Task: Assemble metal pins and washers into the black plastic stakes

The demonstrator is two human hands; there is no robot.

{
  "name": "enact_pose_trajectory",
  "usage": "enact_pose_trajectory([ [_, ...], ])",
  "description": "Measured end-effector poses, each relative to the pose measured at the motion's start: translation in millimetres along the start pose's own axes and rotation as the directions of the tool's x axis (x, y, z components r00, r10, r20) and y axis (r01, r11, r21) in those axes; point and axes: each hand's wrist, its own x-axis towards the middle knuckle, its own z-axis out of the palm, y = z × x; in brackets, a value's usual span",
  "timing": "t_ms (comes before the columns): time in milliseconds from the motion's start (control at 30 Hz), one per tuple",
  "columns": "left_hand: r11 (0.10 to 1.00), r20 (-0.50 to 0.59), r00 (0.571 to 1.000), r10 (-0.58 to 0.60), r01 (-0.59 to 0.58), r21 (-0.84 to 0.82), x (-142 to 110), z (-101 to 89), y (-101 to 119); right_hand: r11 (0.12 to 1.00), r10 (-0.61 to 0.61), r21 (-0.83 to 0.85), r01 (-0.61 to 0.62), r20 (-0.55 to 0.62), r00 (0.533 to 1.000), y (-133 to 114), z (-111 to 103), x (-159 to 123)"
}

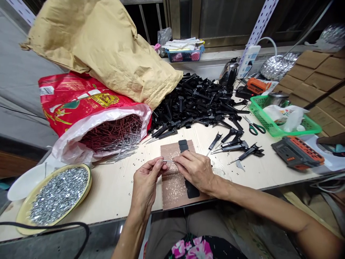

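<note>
A thin silver metal rod [169,160] bridges the gap between my two hands, above a brown board [172,190]. My left hand [145,180] is closed, with thumb and forefinger pinching the rod's left end. The fingers of my right hand [196,171] are closed around its right end and hide it. Black rounded patches [192,190] lie along the board, partly under my right hand. To the right are several black plastic pieces [237,145] with thin metal shanks, lying loose on the table.
Behind is a heap of black plastic pieces [194,100]. At left, a red bag [81,97] spills long metal rods, near a yellow bowl [87,187] of small shiny metal parts. Scissors [253,126], a green basket [309,126] and an orange-black battery pack [299,153] lie right.
</note>
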Motion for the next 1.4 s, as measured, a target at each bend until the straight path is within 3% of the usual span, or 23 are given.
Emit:
enact_pose_trajectory([
  [333,0.996,-0.005,0.997,0.080,-0.080,-0.038,-5,12.9,-4,0.986,-0.026,-0.168,0.014,-0.069,0.997,-2,2,3],
  [500,0.993,-0.018,0.993,0.120,-0.120,-0.013,-4,16.3,-5,0.995,0.027,-0.092,-0.033,-0.062,0.998,-1,2,3],
  [700,0.992,-0.018,0.992,0.126,-0.126,-0.011,-3,19.3,-9,0.994,-0.007,-0.109,-0.004,-0.092,0.996,0,7,4],
  [833,0.990,-0.013,0.990,0.137,-0.137,0.011,0,19.3,-12,0.991,0.135,-0.018,-0.136,-0.022,0.991,-2,5,7],
  [933,0.992,-0.027,0.991,0.128,-0.128,0.006,2,19.1,-14,0.985,0.150,0.078,-0.152,0.037,0.988,-1,0,8],
  [1067,0.991,-0.059,0.989,0.135,-0.135,0.004,2,20.7,-18,0.995,0.100,-0.015,-0.100,-0.003,0.995,2,-1,6],
  [1133,0.990,-0.065,0.988,0.143,-0.143,0.010,2,23.2,-19,0.990,0.134,-0.052,-0.134,-0.012,0.991,3,1,5],
  [1300,0.988,-0.069,0.986,0.154,-0.155,-0.007,2,30.2,-15,0.958,0.208,0.192,-0.215,0.060,0.976,5,0,1],
  [1400,0.987,-0.081,0.984,0.156,-0.158,-0.020,3,33.5,-15,0.973,0.158,0.160,-0.163,0.044,0.986,14,-4,-3],
])
